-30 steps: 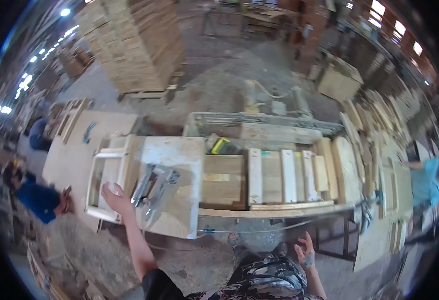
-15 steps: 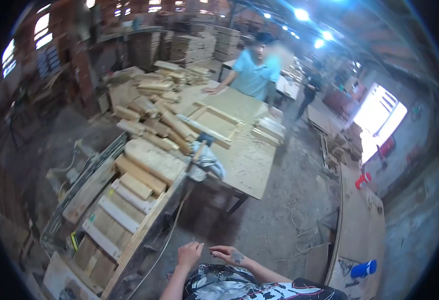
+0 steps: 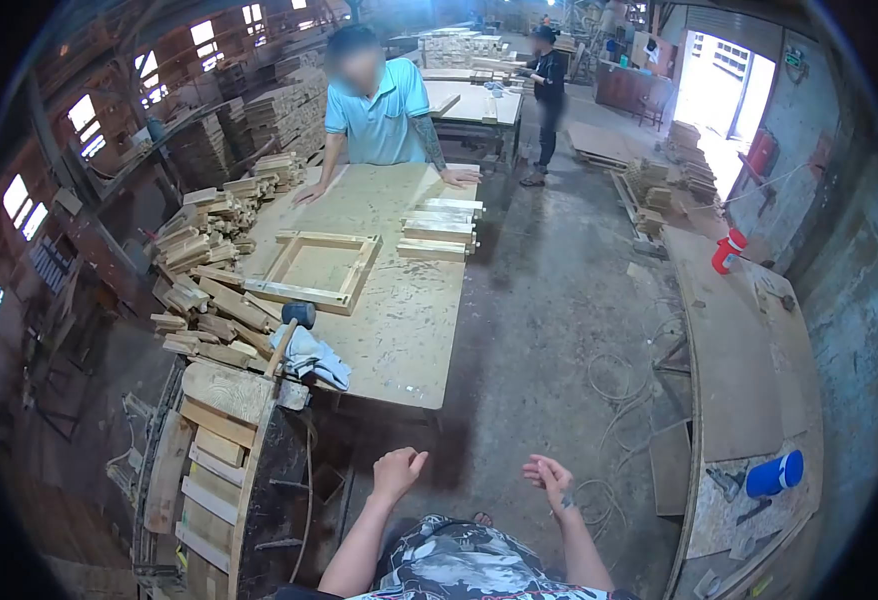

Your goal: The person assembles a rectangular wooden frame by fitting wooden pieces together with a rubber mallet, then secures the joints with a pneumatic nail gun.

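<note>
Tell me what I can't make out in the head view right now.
Left hand, head view: palm hidden by the back of the hand.
Tabletop under the cloth, head view: covered by the cloth.
Near end of the workbench, head view: cut off by the bottom edge.
Scene beyond the doorway, head view: mostly washed out by glare.

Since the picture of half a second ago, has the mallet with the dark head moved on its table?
No. Judged against the wooden frame, the mallet keeps its place: head beside the near rail, cloth next to its handle.
</note>
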Demonstrator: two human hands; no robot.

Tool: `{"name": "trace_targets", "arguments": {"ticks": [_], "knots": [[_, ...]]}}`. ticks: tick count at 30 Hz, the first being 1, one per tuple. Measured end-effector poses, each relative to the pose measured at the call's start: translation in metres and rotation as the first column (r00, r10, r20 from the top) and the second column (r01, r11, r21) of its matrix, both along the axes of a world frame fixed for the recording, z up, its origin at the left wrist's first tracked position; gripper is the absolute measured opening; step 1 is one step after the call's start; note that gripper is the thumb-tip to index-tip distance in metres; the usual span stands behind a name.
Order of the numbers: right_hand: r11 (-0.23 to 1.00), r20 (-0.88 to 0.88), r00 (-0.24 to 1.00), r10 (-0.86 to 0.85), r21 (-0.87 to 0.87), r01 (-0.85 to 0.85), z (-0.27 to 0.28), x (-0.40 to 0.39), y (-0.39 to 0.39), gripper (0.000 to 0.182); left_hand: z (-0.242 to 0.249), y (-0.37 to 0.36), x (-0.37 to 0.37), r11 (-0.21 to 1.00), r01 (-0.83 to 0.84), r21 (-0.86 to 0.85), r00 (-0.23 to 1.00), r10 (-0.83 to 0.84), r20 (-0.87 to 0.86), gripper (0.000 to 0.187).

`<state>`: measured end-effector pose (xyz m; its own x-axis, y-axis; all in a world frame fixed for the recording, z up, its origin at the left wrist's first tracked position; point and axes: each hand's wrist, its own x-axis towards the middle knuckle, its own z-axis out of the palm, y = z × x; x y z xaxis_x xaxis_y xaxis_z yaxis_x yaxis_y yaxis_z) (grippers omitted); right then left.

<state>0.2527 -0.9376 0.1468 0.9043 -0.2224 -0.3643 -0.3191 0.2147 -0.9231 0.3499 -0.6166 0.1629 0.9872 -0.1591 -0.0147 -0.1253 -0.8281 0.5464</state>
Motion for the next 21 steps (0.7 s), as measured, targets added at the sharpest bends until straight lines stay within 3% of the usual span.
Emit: {"name": "trace_targets", "arguments": {"ticks": [2, 5, 9, 14, 17, 21], "knots": [[0.999, 0.030, 0.999, 0.021, -0.032, -0.020, 0.001, 0.028, -0.010, 0.033, 0.001, 0.008, 0.010, 0.993, -0.105, 0.054, 0.994, 0.105, -0.002, 0.037], [0.997, 0.078, 0.995, 0.058, -0.063, -0.053, 0.005, 0.068, -0.007, 0.033, -0.004, 0.038, 0.031, 0.943, -0.330, -0.040, 0.941, 0.325, -0.096, 0.039], [0.993, 0.114, 0.987, 0.116, -0.047, -0.112, 0.012, 0.120, 0.016, 0.032, -0.011, 0.072, 0.066, 0.757, -0.583, -0.296, 0.812, 0.522, -0.262, 0.038], [0.976, 0.055, 0.977, 0.207, -0.077, -0.202, 0.013, 0.178, 0.047, 0.034, -0.049, 0.084, 0.127, 0.599, -0.660, -0.454, 0.751, 0.517, -0.410, 0.037], [0.969, 0.025, 0.971, 0.236, -0.083, -0.234, 0.018, 0.220, 0.064, 0.032, -0.056, 0.071, 0.170, 0.623, -0.592, -0.511, 0.805, 0.433, -0.404, 0.036], [0.934, 0.034, 0.946, 0.323, -0.172, -0.313, 0.034, 0.295, 0.084, 0.034, -0.037, 0.061, 0.225, 0.559, -0.575, -0.597, 0.817, 0.343, -0.464, 0.030]]}}
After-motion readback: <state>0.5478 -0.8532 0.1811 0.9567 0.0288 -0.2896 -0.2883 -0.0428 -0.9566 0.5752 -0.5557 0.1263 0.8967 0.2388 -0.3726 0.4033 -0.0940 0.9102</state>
